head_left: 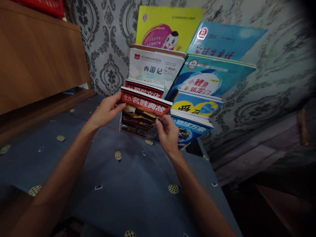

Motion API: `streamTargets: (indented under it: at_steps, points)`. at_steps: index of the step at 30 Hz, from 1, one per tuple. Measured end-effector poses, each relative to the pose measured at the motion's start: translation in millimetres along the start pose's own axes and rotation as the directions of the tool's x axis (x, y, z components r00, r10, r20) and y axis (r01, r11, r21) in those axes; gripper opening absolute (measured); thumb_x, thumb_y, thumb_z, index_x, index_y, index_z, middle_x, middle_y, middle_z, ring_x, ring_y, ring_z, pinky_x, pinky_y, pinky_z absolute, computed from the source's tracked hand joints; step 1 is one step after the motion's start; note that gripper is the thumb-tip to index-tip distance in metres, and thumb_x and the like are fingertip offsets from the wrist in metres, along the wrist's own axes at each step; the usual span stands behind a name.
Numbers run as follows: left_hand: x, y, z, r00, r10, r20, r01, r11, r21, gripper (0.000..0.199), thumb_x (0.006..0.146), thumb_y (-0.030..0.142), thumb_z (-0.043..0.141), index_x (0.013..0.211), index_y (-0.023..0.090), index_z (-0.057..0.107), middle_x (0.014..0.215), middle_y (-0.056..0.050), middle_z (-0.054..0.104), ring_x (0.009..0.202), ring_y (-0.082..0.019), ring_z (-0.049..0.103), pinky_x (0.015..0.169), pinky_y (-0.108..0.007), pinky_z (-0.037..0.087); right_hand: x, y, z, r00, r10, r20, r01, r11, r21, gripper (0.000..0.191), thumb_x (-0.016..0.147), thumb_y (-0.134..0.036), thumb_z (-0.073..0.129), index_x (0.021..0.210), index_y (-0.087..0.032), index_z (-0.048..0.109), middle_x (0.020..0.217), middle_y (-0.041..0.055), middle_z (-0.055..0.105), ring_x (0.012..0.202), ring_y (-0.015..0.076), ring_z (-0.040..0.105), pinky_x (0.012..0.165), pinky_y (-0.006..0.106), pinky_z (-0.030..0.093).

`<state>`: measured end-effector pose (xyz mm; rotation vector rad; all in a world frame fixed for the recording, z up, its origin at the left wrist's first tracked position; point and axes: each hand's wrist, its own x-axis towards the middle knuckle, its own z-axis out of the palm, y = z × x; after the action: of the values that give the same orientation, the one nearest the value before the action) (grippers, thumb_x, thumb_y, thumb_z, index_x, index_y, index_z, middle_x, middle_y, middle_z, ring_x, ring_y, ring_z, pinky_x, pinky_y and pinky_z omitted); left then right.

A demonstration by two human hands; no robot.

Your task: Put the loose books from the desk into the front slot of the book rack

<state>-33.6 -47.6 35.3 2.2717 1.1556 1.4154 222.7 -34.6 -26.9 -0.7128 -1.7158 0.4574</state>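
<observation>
A red and dark book (pixel 140 118) stands upright at the front of the left column of books. My left hand (pixel 106 110) grips its upper left edge, thumb on the cover. My right hand (pixel 168 133) pinches its right edge, with the fingers partly hidden behind. Just behind it is another red book (pixel 144 89), then a white book (pixel 154 67) and a yellow-green book (pixel 168 26). The right column holds a blue book (pixel 192 130) at the front, a blue and yellow book (pixel 197 104), a teal book (pixel 209 77) and a light blue book (pixel 227 39).
The books stand on a dark blue patterned cloth (pixel 118 187). A wooden cabinet (pixel 44 56) is at the left, with a red basket (pixel 51 7) on top. Patterned wallpaper (pixel 106 42) covers the wall behind. A dark flat object (pixel 195 148) lies beside the right column.
</observation>
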Motion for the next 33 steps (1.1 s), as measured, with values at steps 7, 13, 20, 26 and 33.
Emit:
streamTargets:
  at_steps: [7,13,20,26,33]
  points:
    - [-2.0,4.9,-5.0,0.999,-0.019,0.033,0.013,0.985,0.17,0.036,0.095,0.034,0.052,0.125,0.018,0.065,0.12,-0.009,0.072,0.106,-0.025,0.067,0.096,-0.042,0.053,-2.3,8.3,4.2,1.0,-0.002,0.009,0.002,0.999,0.041,0.016,0.099,-0.032,0.052,0.11,-0.026,0.062,0.098,0.0037,0.069,0.086,0.0193,0.068,0.08,0.041,0.061]
    - [-3.9,11.7,-8.3,0.999,-0.045,0.027,0.035,0.95,0.31,0.034,0.095,0.033,0.051,0.121,0.018,0.066,0.111,-0.007,0.074,0.094,-0.022,0.068,0.085,-0.037,0.054,-2.4,9.1,5.0,1.0,0.013,0.012,-0.013,1.0,0.022,0.02,0.099,-0.032,0.051,0.113,-0.026,0.064,0.101,0.0044,0.07,0.091,0.0203,0.068,0.083,0.042,0.061]
    - [-3.8,18.3,-14.2,0.993,-0.095,0.064,0.068,0.94,0.335,0.029,0.093,0.034,0.053,0.114,0.021,0.068,0.104,-0.004,0.075,0.087,-0.021,0.068,0.076,-0.032,0.053,-3.4,12.7,5.0,0.999,-0.032,0.008,0.032,0.999,0.026,0.02,0.1,-0.034,0.051,0.113,-0.026,0.064,0.102,0.0045,0.069,0.093,0.0208,0.067,0.086,0.042,0.059]
    - [-3.7,22.1,-21.3,0.984,-0.146,0.104,0.104,0.937,0.333,0.026,0.091,0.034,0.055,0.109,0.022,0.069,0.1,-0.003,0.075,0.085,-0.021,0.069,0.075,-0.032,0.053,-3.0,14.4,4.5,0.997,-0.075,0.017,0.074,0.997,0.03,0.019,0.101,-0.032,0.05,0.114,-0.026,0.063,0.105,0.0049,0.069,0.097,0.0212,0.067,0.086,0.043,0.058]
    - [-4.1,28.1,-27.2,0.981,-0.154,0.121,0.107,0.938,0.328,0.024,0.091,0.038,0.058,0.105,0.024,0.071,0.093,-0.001,0.075,0.082,-0.019,0.069,0.075,-0.03,0.054,-2.8,17.0,3.7,0.995,-0.1,0.015,0.1,0.995,0.02,0.02,0.101,-0.033,0.049,0.115,-0.025,0.062,0.106,0.0052,0.068,0.097,0.021,0.067,0.086,0.043,0.058]
